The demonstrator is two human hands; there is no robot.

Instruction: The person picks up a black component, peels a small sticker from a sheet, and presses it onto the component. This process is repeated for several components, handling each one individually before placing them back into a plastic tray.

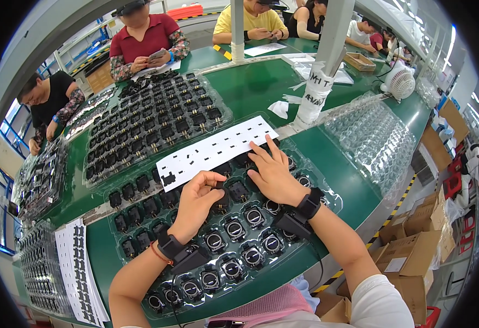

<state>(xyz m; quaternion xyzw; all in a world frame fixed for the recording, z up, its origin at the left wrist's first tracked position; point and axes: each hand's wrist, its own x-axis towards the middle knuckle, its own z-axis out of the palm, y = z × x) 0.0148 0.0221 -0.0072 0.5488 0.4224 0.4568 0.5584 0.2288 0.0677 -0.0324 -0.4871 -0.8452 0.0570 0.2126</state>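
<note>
A clear plastic tray (331, 198) in front of me holds rows of small black square parts; those nearest me show round faces with a pale bar, such as one part (234, 229). Across the tray's far side lies a white sheet (182, 174) dotted with small black pieces. My left hand (198, 199) is over the middle of the tray, thumb and forefinger pinched beside a black part (221, 203); what they hold, if anything, is too small to tell. My right hand (275, 174) has its fingers apart, fingertips on the sheet's right end.
Beyond the sheet stands another filled tray (225, 116). Stacked clear trays (368, 145) lie at the right, near a white fan (399, 82). A taped post (315, 98) rises from the bench. More printed sheets (78, 268) lie at the left. Several people work across the bench.
</note>
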